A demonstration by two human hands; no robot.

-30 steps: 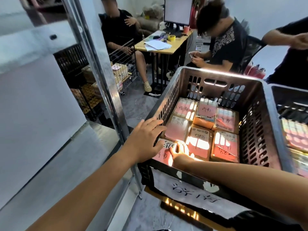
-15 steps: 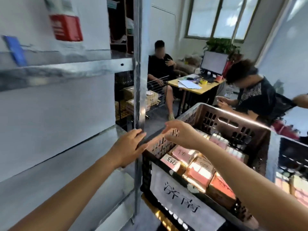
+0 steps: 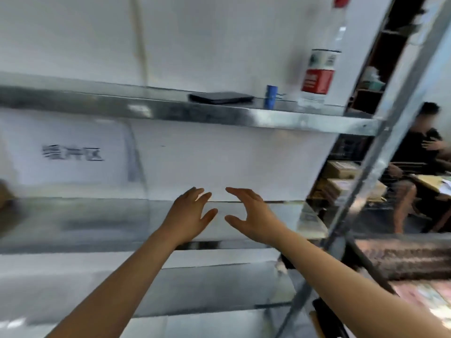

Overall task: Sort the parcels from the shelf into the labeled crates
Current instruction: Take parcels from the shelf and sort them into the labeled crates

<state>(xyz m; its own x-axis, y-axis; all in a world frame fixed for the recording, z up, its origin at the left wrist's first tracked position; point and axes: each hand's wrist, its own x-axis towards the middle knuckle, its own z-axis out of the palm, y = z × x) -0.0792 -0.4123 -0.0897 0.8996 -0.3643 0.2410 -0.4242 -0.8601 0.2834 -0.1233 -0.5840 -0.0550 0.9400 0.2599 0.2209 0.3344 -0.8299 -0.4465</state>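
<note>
My left hand (image 3: pixel 189 214) and my right hand (image 3: pixel 251 215) hover side by side over the middle metal shelf (image 3: pixel 97 223), both with fingers spread and nothing in them. A brown parcel (image 3: pixel 6 206) shows only as a blurred edge at the far left of that shelf. The grey crate (image 3: pixel 402 257) sits at the right edge, blurred, with pink-labelled parcels (image 3: pixel 424 296) inside it. The shelf under my hands holds nothing that I can see.
The upper shelf (image 3: pixel 305 120) carries a clear bottle with a red label (image 3: pixel 319 69), a blue cap-like item (image 3: pixel 271 96) and a flat dark object (image 3: pixel 220 97). A slanted metal upright (image 3: pixel 373 152) stands at right. A seated person (image 3: pixel 424 147) is beyond it.
My view has swung left from the crate to the shelf. Both hands left the crate and moved over the middle shelf, still holding nothing.
</note>
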